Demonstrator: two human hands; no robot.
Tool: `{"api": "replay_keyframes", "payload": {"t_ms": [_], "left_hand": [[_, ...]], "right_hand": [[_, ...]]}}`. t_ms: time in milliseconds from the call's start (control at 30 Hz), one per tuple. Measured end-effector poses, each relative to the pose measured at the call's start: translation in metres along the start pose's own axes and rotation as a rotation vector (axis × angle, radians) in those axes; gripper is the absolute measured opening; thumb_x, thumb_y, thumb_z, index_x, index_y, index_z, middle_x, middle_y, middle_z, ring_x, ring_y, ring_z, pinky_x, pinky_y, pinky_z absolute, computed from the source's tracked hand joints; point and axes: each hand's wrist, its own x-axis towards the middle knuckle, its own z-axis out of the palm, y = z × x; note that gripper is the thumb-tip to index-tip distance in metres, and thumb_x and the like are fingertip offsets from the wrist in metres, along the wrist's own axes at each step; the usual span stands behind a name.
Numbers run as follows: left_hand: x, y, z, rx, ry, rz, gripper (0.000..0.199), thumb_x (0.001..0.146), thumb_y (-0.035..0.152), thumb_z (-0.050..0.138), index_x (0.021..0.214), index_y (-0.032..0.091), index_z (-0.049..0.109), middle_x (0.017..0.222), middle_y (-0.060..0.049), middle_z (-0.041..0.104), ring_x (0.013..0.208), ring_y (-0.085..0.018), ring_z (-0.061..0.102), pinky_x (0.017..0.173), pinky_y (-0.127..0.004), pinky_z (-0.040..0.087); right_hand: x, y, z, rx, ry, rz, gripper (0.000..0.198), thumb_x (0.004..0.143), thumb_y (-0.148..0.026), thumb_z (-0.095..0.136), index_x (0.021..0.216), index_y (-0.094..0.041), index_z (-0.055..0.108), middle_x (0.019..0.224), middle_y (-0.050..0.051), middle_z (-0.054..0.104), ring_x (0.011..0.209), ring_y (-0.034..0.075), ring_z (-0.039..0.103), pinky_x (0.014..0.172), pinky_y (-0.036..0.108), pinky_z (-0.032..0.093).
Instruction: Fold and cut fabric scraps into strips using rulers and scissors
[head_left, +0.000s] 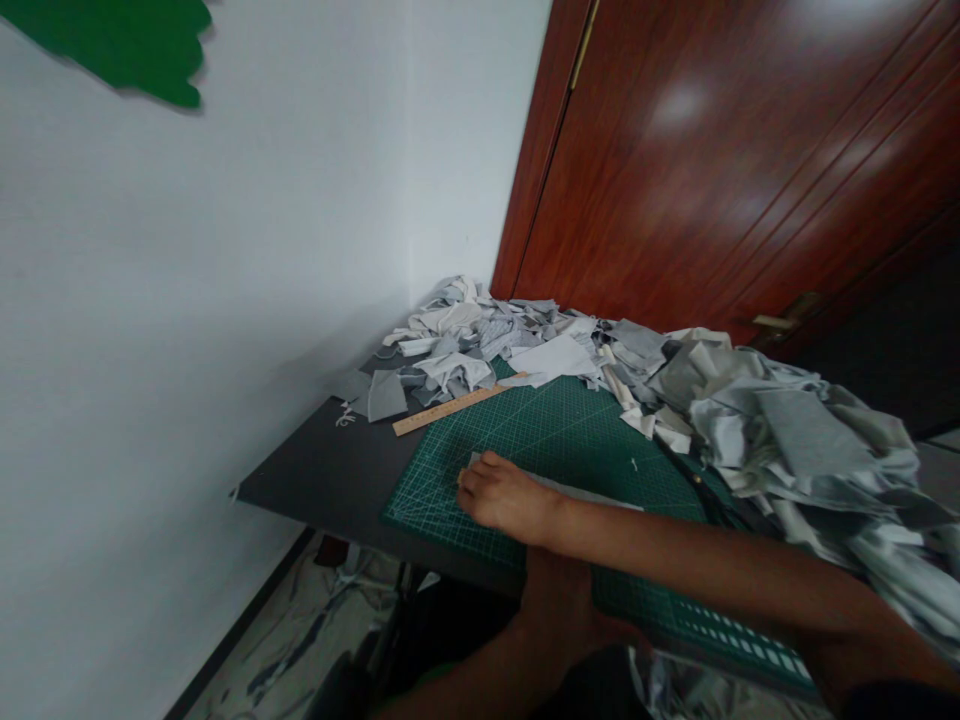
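Observation:
My right hand [501, 496] is closed low over the green cutting mat [450, 510], its forearm reaching in from the right. A bit of something tan shows at its fingertips, too small to name. A light grey piece of fabric [592, 493] lies flat on the mat, partly covered by this hand and forearm. Below the right wrist is my left hand [556, 580], close to the mat's near edge. The right arm hides its fingers. A wooden ruler [448, 410] lies slanted across the mat's far left edge.
Grey and white fabric scraps [525, 330] are heaped along the back, with a bigger pile [810, 430] at the right. Dark-handled scissors [705, 490] rest beside it. The black table [315, 470] stands against a white wall [300, 200] and a brown wooden door [675, 180].

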Motion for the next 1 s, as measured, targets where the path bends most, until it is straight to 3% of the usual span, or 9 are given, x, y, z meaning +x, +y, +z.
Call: {"api": "replay_keyframes", "payload": {"t_ms": [100,300,467,733,1000], "left_hand": [[0.000,0.003,-0.004,-0.031,-0.023,0.015,0.146,0.044,0.101,0.066,0.161,0.019,0.034,0.155,-0.022,0.048,0.138,-0.054,0.044,0.113,-0.063,0.038],[0.000,0.006,-0.009,-0.057,-0.047,0.025,0.138,0.051,0.101,0.063,0.162,0.024,0.034,0.156,-0.018,0.049,0.136,-0.051,0.049,0.115,-0.062,0.036],[0.000,0.005,-0.002,-0.049,-0.059,0.012,0.140,0.048,0.104,0.059,0.157,0.018,0.043,0.152,-0.022,0.053,0.133,-0.051,0.050,0.114,-0.065,0.036],[-0.001,0.005,-0.004,-0.031,-0.065,0.007,0.140,0.048,0.104,0.059,0.158,0.020,0.041,0.152,-0.020,0.053,0.133,-0.050,0.050,0.112,-0.061,0.039],[-0.001,0.002,-0.001,0.004,-0.052,0.014,0.150,0.039,0.107,0.056,0.157,0.016,0.042,0.154,-0.023,0.050,0.136,-0.052,0.048,0.111,-0.062,0.039]], "right_hand": [[-0.014,0.000,0.002,-0.001,0.016,-0.009,0.015,0.102,-0.011,0.055,0.095,-0.014,0.068,0.098,0.011,0.071,0.088,0.023,0.062,0.082,0.039,0.039],[-0.047,-0.001,-0.003,0.046,-0.050,0.032,0.009,0.101,-0.014,0.061,0.097,-0.012,0.068,0.090,0.008,0.071,0.087,0.023,0.062,0.084,0.039,0.040],[-0.059,0.001,-0.008,0.074,-0.082,0.019,0.008,0.102,-0.014,0.060,0.099,-0.012,0.068,0.091,0.008,0.071,0.087,0.023,0.063,0.083,0.039,0.042],[-0.038,0.001,0.000,0.022,-0.028,-0.028,0.013,0.103,-0.012,0.057,0.097,-0.012,0.069,0.091,0.008,0.073,0.087,0.022,0.064,0.081,0.037,0.042],[-0.008,0.002,0.006,0.002,0.040,-0.007,0.018,0.103,-0.010,0.053,0.094,-0.014,0.068,0.092,0.010,0.071,0.086,0.024,0.063,0.080,0.039,0.040]]}}
